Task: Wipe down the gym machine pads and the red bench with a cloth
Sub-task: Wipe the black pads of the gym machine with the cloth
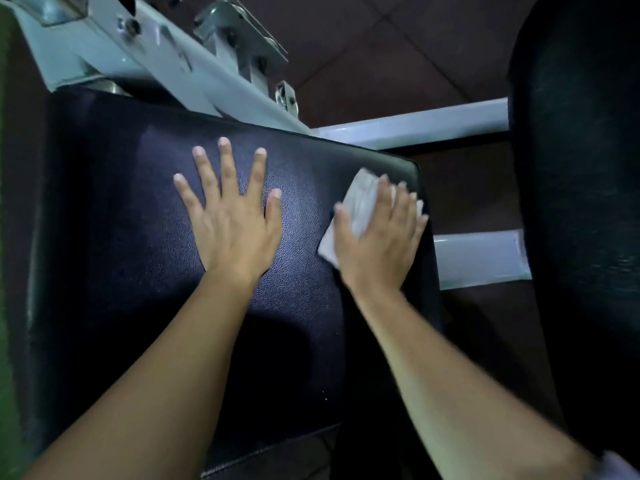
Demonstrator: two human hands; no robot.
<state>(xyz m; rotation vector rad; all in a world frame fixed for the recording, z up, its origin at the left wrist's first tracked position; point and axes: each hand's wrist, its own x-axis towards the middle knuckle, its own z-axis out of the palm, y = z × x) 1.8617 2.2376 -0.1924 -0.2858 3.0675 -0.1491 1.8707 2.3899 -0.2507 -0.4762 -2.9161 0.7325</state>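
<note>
A large black padded machine pad [121, 220] fills the middle of the view. My left hand [232, 220] lies flat on it with fingers spread and holds nothing. Near the pad's right edge, my right hand [377, 233] presses a folded white cloth [360, 206] against the surface; the cloth shows above and left of my fingers. A second black pad [581, 168] stands at the far right. No red bench is in view.
The pale grey steel frame [145, 53] of the machine runs across the top left, with bolts and brackets. Two white crossbars [415, 126] bridge the gap between the pads. Dark reddish-brown floor tiles [381, 39] lie beyond.
</note>
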